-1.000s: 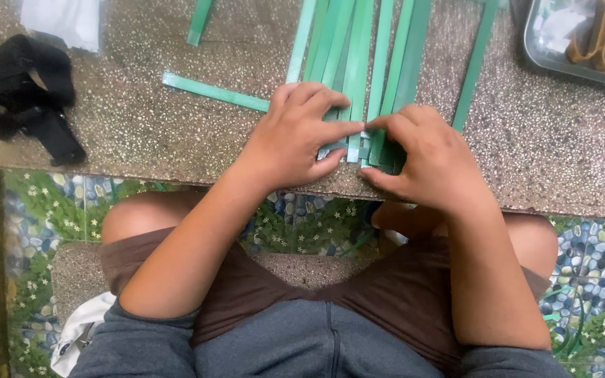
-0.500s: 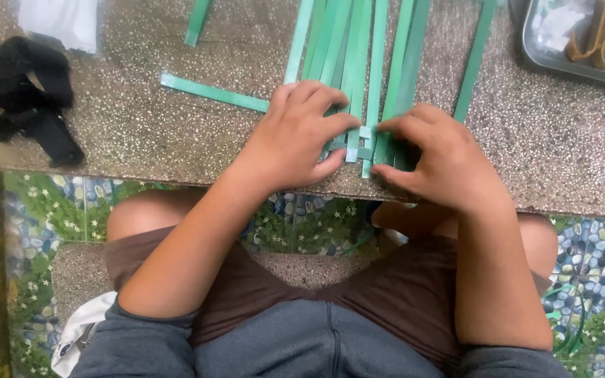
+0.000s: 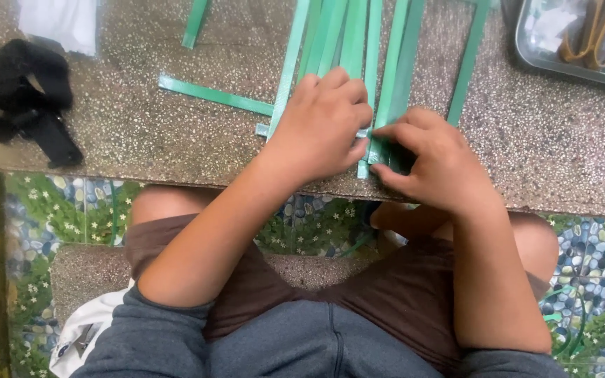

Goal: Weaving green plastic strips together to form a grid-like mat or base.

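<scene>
A bundle of flat green strips (image 3: 348, 42), thin, smooth and ribbon-like, lies side by side on the speckled stone counter (image 3: 141, 140), running from the far edge toward the person and ending close to the counter's near edge. One more green strip (image 3: 215, 96) lies crosswise, passing under the bundle where the hands meet.

The left hand (image 3: 323, 129) rests palm down on the strips, fingers curled and pressing their near ends flat against the counter. The right hand (image 3: 432, 164) lies just beside it, touching it, with its fingertips pinching the ends of a few strips at the counter's edge. How many strips each hand pins is hidden under the fingers.

A separate strip (image 3: 469, 63) lies slanted to the right of the bundle, and a short one (image 3: 196, 22) to the left of it. At the far right corner a shallow metal tray (image 3: 526, 49) holds a pair of scissors with yellowish handles (image 3: 586, 35). At the left a crumpled black cloth item (image 3: 19, 94) sits on the counter, near a white bag (image 3: 61, 21). Below the counter edge the floor shows a pebble-and-flower patterned covering (image 3: 582, 252).
</scene>
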